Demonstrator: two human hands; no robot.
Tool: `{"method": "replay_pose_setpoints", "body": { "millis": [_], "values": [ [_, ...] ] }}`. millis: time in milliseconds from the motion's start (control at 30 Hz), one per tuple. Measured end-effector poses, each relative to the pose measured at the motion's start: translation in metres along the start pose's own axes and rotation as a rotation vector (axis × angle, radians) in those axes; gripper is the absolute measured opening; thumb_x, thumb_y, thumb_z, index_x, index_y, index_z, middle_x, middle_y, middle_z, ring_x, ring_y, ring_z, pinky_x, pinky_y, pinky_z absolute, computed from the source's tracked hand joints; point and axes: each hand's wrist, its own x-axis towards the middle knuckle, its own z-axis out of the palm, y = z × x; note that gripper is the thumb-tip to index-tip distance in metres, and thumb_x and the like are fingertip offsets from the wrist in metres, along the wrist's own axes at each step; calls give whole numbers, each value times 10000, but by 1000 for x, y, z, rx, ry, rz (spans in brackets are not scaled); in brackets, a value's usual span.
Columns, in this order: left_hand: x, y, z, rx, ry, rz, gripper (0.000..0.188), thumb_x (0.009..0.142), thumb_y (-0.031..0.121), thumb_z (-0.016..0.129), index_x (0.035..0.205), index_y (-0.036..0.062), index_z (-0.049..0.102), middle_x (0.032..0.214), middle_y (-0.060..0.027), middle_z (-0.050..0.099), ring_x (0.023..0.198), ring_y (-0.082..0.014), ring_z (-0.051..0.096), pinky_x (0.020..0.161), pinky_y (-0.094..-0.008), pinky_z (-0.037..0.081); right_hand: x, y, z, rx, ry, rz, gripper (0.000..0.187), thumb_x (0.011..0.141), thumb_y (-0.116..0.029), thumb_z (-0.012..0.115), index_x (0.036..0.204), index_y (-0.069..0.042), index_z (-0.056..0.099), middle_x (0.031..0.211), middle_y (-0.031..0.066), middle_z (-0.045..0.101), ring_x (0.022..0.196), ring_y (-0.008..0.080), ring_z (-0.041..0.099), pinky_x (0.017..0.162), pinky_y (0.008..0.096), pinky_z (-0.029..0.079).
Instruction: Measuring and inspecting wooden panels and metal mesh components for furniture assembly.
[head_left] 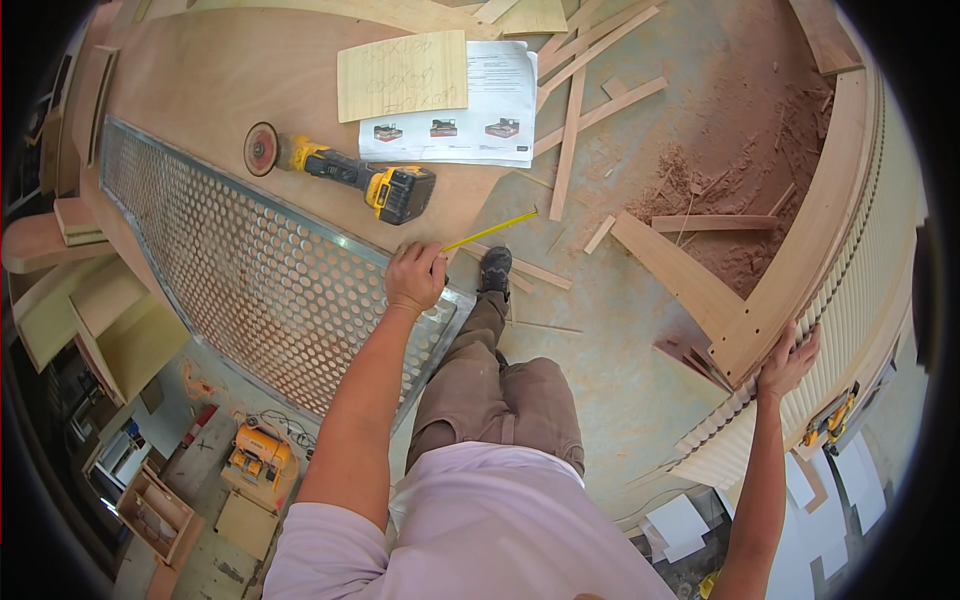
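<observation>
My left hand (418,277) is closed around a tape measure, its case mostly hidden by the fingers. The yellow tape blade (490,231) sticks out to the right over the floor. Below that hand lies the end of a perforated metal panel (270,260). Off to the right, my right hand (787,362) rests with fingers apart at the corner of a curved wooden frame (800,240), touching the edge of a cream ribbed panel (830,320).
A yellow and black angle grinder (350,175) lies on a wooden sheet, near printed papers (500,110) and a plywood piece (402,75). Wood strips (600,115) and reddish sawdust (720,150) cover parts of the floor. An orange machine (262,455) stands lower left.
</observation>
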Motion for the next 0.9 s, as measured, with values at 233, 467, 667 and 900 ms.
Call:
{"method": "replay_pose_setpoints", "body": {
  "millis": [233, 467, 667, 900],
  "values": [
    [0, -1, 1, 4, -7, -9, 148, 809, 190, 558, 909, 102, 622, 803, -96, 603, 776, -328, 567, 694, -424, 476, 0, -2, 0, -16, 2, 29, 728, 878, -571, 473, 1395, -73, 350, 1399, 180, 376, 1311, 354, 321, 1051, 464, 265],
    [0, 0, 1, -2, 15, -9, 137, 812, 189, 554, 905, 113, 620, 802, -89, 601, 776, -326, 563, 691, -425, 472, -1, -2, 0, -15, 9, 20, 730, 875, -577, 475, 1393, -76, 353, 1398, 181, 376, 1308, 354, 326, 1050, 464, 267],
    [0, 0, 0, 3, 2, -15, 125, 816, 193, 553, 891, 113, 614, 799, -88, 596, 779, -323, 562, 689, -425, 470, 0, -2, 0, -14, 13, 13, 737, 875, -581, 473, 1395, -73, 350, 1393, 194, 373, 1303, 366, 327, 1054, 465, 261],
    [0, 0, 0, 4, -3, -18, 124, 820, 194, 551, 888, 108, 609, 792, -91, 592, 768, -329, 556, 688, -426, 468, 0, -4, -2, -4, 1, 15, 748, 877, -582, 471, 1392, -55, 345, 1398, 196, 365, 1308, 371, 320, 1056, 466, 256]
  ]
}}
